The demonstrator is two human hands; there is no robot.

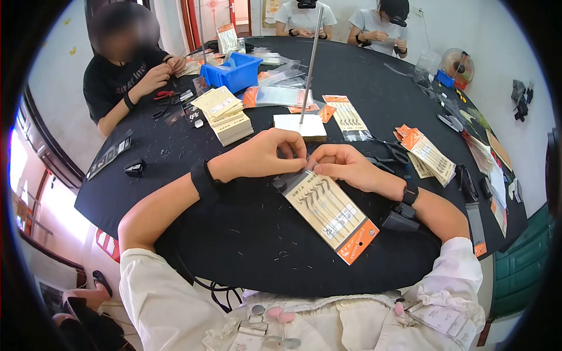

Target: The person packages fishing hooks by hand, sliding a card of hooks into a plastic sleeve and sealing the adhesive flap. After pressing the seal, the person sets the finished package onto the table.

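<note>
A clear packet of fishing hooks (329, 212) hangs at a slant over the near part of the table, its orange header toward me. Through the plastic show a cream card, several curved hooks and a white label. At the packet's far end, my left hand (264, 153) pinches the clear plastic edge between thumb and fingers. Close beside it, my right hand (350, 168) grips the same end, thumb on top. The two sets of fingertips nearly touch, and what lies exactly between them is partly hidden.
Beyond my hands, a metal rod rises from a white block (298, 126). Around it are stacked cream cards (231, 126), a blue bin (233, 73), another hook packet (346, 119), black scissors (391, 151) and piled packets (430, 153). Other people sit across the black table (205, 251).
</note>
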